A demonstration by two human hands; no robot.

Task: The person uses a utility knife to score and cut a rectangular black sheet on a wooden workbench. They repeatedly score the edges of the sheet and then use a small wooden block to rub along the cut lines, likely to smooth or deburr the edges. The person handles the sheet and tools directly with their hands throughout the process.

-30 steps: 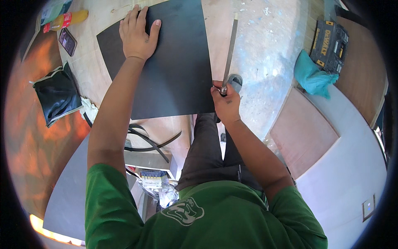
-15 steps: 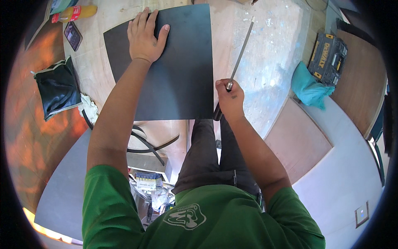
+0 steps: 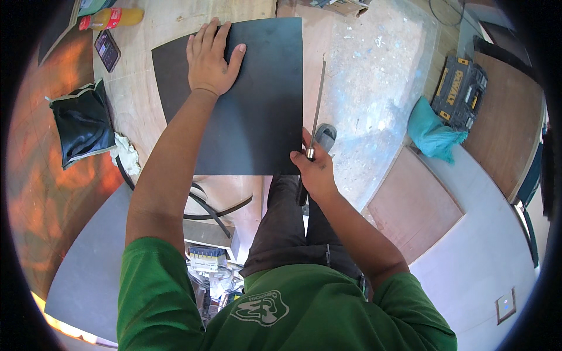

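The sheet (image 3: 252,105) is plain matte black, without pattern. The rod (image 3: 317,105) is dull grey metal. The bench (image 3: 158,35) is pale, lightly grained wood. The bottle (image 3: 111,17) is orange-yellow with a red band. The phone (image 3: 108,50) is dark with a reddish edge. The bag (image 3: 82,128) is black with a pale rim; the rag (image 3: 126,155) is off-white. The floor (image 3: 374,76) is grey concrete flecked white and blue. The cloth (image 3: 433,134) is teal. The case (image 3: 459,93) is black with yellow. The shirt (image 3: 281,310) is green with a white emblem; the trousers (image 3: 287,234) are dark grey.
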